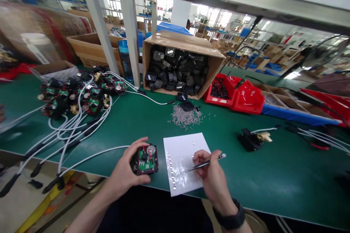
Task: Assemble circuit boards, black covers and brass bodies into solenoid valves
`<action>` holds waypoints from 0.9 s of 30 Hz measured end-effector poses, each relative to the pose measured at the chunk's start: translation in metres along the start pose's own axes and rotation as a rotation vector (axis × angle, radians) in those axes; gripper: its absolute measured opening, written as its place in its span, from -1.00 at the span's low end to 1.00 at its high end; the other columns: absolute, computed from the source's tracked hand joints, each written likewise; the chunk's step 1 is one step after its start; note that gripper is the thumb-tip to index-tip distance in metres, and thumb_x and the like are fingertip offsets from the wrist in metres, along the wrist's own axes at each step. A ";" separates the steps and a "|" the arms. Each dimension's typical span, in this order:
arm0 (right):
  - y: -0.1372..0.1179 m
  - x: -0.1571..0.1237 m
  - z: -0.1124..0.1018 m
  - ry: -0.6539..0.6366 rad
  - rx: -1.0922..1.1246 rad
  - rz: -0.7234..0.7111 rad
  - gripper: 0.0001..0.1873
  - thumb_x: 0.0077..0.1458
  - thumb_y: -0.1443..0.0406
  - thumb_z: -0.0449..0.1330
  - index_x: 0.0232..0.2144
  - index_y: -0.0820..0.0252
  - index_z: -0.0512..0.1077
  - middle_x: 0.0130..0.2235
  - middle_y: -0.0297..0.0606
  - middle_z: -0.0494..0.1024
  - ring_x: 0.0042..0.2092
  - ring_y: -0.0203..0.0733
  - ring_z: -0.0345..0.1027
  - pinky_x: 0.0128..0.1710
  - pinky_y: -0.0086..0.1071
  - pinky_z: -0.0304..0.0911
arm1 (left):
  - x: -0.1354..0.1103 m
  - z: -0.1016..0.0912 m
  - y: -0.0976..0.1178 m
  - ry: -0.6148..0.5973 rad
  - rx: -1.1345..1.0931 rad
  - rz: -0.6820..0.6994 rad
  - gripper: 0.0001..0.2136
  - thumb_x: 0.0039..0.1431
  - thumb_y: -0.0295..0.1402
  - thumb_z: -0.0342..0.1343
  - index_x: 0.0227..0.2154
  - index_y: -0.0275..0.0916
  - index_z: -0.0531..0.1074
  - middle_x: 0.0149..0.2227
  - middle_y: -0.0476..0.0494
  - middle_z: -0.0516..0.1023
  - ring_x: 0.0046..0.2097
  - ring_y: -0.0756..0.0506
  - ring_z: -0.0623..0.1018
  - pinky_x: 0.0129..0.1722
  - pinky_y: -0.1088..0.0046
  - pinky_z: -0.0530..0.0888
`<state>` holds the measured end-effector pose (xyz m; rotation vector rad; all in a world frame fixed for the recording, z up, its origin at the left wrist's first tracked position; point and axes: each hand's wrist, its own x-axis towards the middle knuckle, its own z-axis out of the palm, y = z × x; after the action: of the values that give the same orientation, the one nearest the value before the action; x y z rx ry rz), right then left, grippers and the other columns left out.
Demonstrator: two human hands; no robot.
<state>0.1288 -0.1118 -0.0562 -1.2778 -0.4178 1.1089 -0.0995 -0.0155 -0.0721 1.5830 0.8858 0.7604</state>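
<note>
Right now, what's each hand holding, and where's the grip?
Left hand grips the open black module by its left side, circuit board up. Right hand pinches the tweezers mid-shaft, tips over the white sheet.

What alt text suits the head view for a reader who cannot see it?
A left hand grips a black module with a green circuit board; the right hand holds tweezers over a white sheet of clear dots on a green bench. Behind lie metal pins and a cardboard box of black parts.
</note>
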 end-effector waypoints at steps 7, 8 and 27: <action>0.023 0.017 0.010 0.072 -0.132 -0.026 -0.20 0.01 -0.27 -0.28 -0.55 0.26 0.39 -0.71 -0.35 0.30 -0.71 -0.42 0.08 -0.75 -0.57 -0.09 | 0.018 0.001 0.011 -0.235 0.017 -0.119 -0.50 -0.20 -0.42 0.19 -0.11 -0.16 0.25 -0.17 -0.07 0.48 -0.14 -0.16 0.46 -0.19 0.45 0.36; 0.024 0.018 0.013 0.092 -0.150 -0.045 -0.20 0.02 -0.26 -0.28 -0.56 0.26 0.39 -0.74 -0.39 0.24 -0.73 -0.45 0.01 -0.76 -0.57 -0.15 | 0.020 0.000 0.015 -0.283 0.056 -0.115 -0.55 -0.18 -0.42 0.15 -0.13 -0.16 0.25 -0.21 -0.04 0.48 -0.17 -0.14 0.46 -0.22 0.47 0.35; 0.042 0.029 0.024 0.095 -0.264 -0.175 -0.60 -0.10 0.02 0.27 -0.47 0.28 0.40 -0.55 -0.22 0.54 -0.48 -0.19 0.46 -0.48 -0.41 0.38 | 0.037 0.005 0.043 -0.705 0.639 0.101 -0.28 -0.12 -0.29 0.16 0.17 -0.11 0.08 0.12 -0.15 0.33 0.07 -0.27 0.38 0.04 0.25 0.30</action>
<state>0.1061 -0.0788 -0.0959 -1.4875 -0.6076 0.8617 -0.0702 0.0093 -0.0305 2.2601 0.5351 -0.0759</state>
